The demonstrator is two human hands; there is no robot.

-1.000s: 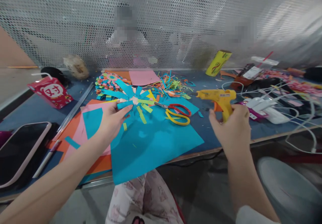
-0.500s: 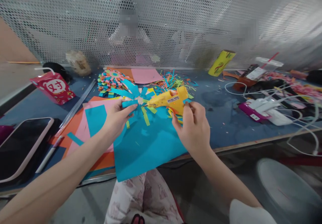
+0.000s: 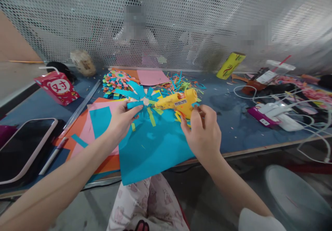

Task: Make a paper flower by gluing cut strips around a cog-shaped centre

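Between thumb and fingers, my left hand [image 3: 124, 118] pinches a blue strip of a paper flower [image 3: 145, 101], whose blue and green strips spread round a pale centre. A yellow glue gun [image 3: 178, 103] lies level, its nozzle at that centre. Its handle side meets my right hand [image 3: 203, 130], whose fingers are curled in, with a small blue piece at the fingertips. A large blue sheet [image 3: 153, 151] is beneath the flower, overlapping pink [image 3: 84, 132] and orange sheets [image 3: 105, 165]. Behind the flower sits a multicoloured fringed paper piece [image 3: 116, 82].
Left: a red drink carton [image 3: 61, 87], a phone [image 3: 24, 148], a white pen [image 3: 53, 156] and clear sticks [image 3: 81, 108]. Back: paper scraps [image 3: 178, 82], a yellow tube [image 3: 230, 65]. Right: a purple-and-white power strip [image 3: 264, 117] with cables. Behind the perforated screen [image 3: 181, 23] is a person [image 3: 133, 34].
The view has shifted slightly, moving everything a little to the right. My hands keep nearly the same pose, and the glue gun nozzle stays at the flower's centre.
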